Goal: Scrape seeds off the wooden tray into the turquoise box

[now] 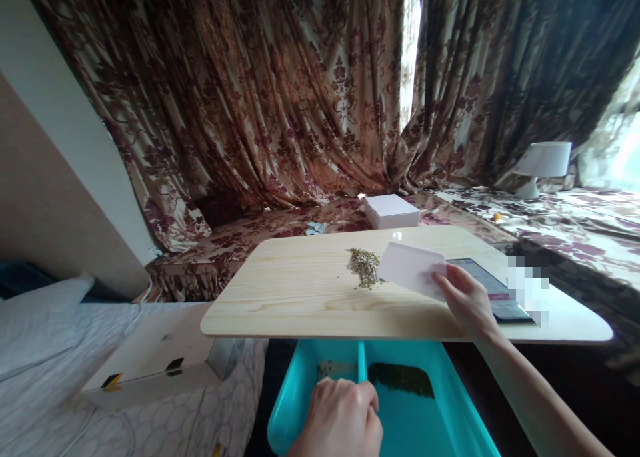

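Note:
In my right hand [467,297] is a thin, flat pale card [413,269], pinched at its right end and tilted above the wooden tabletop [280,283]. The card's left edge reaches a loose heap of small greenish-brown grains [364,267]; whether it touches them I cannot tell. Below the table's near edge stands a turquoise divided bin [450,417]. My left hand [345,413] is closed at the bin's middle divider, its fingertips hidden. Dark green grains [401,379] lie in the right compartment, and a few grains [330,369] lie in the left one.
A tablet [493,290] lies on the table's right side, beside a blurred-out patch. Behind the table sits a white box [391,210]. A large white carton [155,350] rests on the bed at left, and a lamp [547,163] stands at far right.

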